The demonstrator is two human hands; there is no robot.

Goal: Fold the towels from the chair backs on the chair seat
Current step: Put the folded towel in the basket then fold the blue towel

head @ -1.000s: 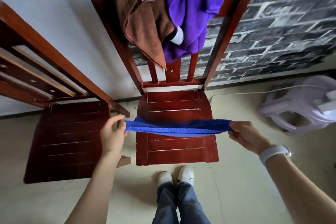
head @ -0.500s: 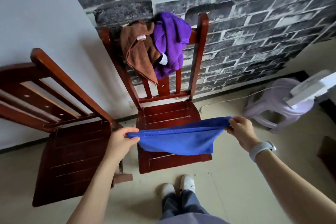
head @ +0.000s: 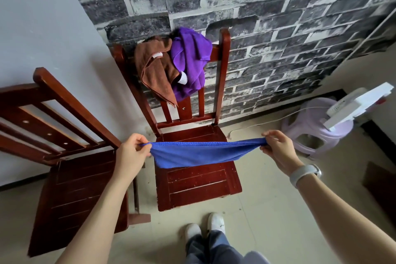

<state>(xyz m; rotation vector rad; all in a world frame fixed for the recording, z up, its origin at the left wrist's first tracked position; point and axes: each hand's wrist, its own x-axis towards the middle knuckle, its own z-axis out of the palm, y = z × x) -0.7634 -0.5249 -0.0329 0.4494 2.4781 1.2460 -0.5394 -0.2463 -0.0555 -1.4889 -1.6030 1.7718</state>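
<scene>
Hands apart, the left hand (head: 131, 152) and right hand (head: 276, 148) each pinch an end of the blue microfibre towel (head: 199, 153), now raised off the red wooden chair seat (head: 199, 184) and sagging above it; brown towel (head: 155, 73) and purple towel (head: 190, 60) await on the chair back, so folding has barely begun.

Soft, even daylight, faint shadows under the chair (head: 199, 180), sharp focus, strong wide-angle bending at edges.

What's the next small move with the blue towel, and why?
Probably lower the blue cloth towel flat onto the red-brown wooden chair seat. The left hand and right hand pinch its ends, it hangs stretched above the seat, so folding there needs it laid down.
</scene>
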